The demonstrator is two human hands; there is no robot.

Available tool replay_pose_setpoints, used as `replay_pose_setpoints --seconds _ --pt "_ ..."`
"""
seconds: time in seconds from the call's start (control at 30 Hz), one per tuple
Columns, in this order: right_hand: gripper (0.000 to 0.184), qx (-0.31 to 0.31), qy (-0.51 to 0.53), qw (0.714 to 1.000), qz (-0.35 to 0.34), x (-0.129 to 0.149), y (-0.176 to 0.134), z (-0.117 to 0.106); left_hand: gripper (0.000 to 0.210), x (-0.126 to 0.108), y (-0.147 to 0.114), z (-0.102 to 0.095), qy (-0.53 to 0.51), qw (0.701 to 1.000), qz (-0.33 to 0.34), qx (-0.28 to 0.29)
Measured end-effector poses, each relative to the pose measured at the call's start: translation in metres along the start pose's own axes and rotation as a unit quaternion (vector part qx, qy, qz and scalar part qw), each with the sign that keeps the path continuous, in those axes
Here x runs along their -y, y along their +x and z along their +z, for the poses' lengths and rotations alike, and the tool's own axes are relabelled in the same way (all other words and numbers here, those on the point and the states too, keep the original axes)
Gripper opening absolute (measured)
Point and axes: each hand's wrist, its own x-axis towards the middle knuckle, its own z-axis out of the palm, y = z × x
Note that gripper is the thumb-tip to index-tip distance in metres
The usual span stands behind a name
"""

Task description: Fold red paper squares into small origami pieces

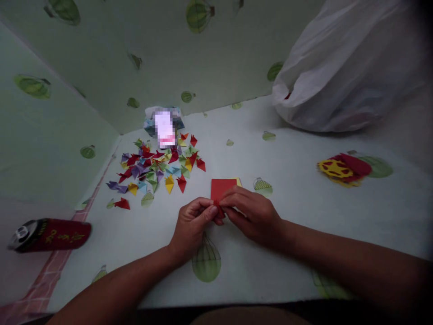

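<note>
Between the fingertips of both hands is a small folded piece of red paper (219, 210), partly hidden by the fingers. My left hand (195, 220) pinches it from the left with thumb and index finger. From the other side, my right hand (252, 212) grips it with bent fingers. Just beyond lies a stack of square paper (223, 187), red on top, with a yellow edge showing at its right. Farther left, many folded paper cranes (154, 164) in red, purple, green, yellow and blue are heaped on the table.
Behind the cranes a lit phone (165, 128) leans on a tissue pack (149, 123). A red drink can (56, 234) is at the left edge. Yellow and red cut-out decorations (338, 169) lie at right, below a large white plastic bag (338, 76). Walls enclose the table's back and left.
</note>
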Motion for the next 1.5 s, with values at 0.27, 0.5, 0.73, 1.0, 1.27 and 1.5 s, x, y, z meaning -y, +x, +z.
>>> replay_pose_setpoints --seconds 0.27,0.5,0.73,1.0,1.27,1.5 --pt "0.018 0.030 0.320 0.888 0.330 0.002 0.010 -0.008 0.009 -0.002 0.002 -0.002 0.031 0.999 0.041 0.008" --pt "0.020 0.051 0.398 0.837 0.372 0.001 0.011 -0.007 0.006 -0.002 0.002 -0.003 0.087 0.992 0.086 0.013" --pt "0.019 0.060 0.389 0.849 0.353 0.000 0.010 -0.006 0.006 -0.003 0.002 -0.002 0.095 0.993 0.071 -0.005" --pt "0.014 0.068 0.396 0.846 0.349 -0.002 0.011 -0.006 0.010 0.000 0.004 -0.006 0.023 1.000 -0.003 0.020" --pt "0.008 0.069 0.347 0.868 0.348 -0.002 0.011 -0.006 0.012 0.002 0.005 -0.006 0.017 1.000 -0.017 0.019" --pt "0.008 0.054 0.213 0.928 0.302 -0.001 0.009 -0.005 0.012 -0.004 0.003 -0.003 0.117 0.992 0.011 -0.034"
